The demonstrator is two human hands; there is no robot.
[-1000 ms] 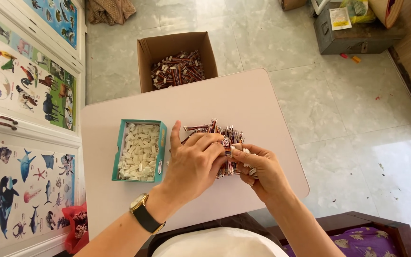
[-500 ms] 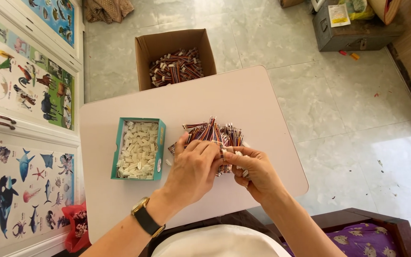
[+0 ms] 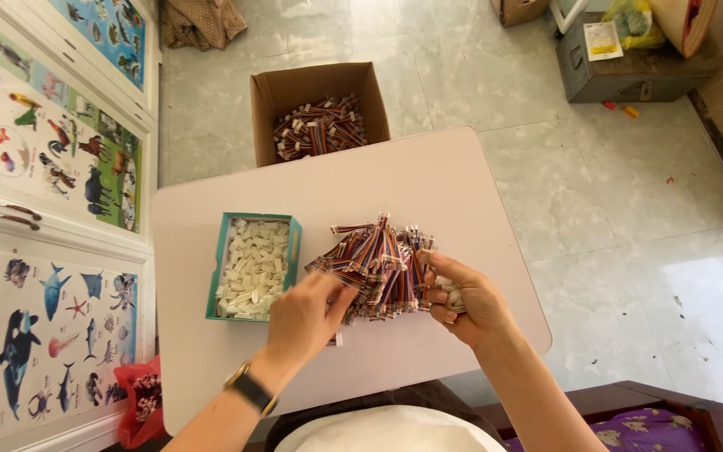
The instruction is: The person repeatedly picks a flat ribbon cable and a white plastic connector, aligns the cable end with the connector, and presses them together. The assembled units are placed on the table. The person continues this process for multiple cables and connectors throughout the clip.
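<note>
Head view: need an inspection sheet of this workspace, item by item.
Surface: pale table, mostly bare at the far end.
Job's things: pile of multicoloured wire bundles; teal tray of white connectors.
Clutter: nothing seen on the table.
Hands: left hand on the pile's near edge; right hand grips white pieces beside it.
Cables: more bundles in the cardboard box on the floor.
Surroundings: tiled floor, animal posters, metal case.

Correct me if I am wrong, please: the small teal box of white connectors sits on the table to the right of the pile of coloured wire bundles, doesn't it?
Not quite. In the head view the teal box of white connectors sits on the table to the left of the pile of coloured wire bundles, not the right.
</note>
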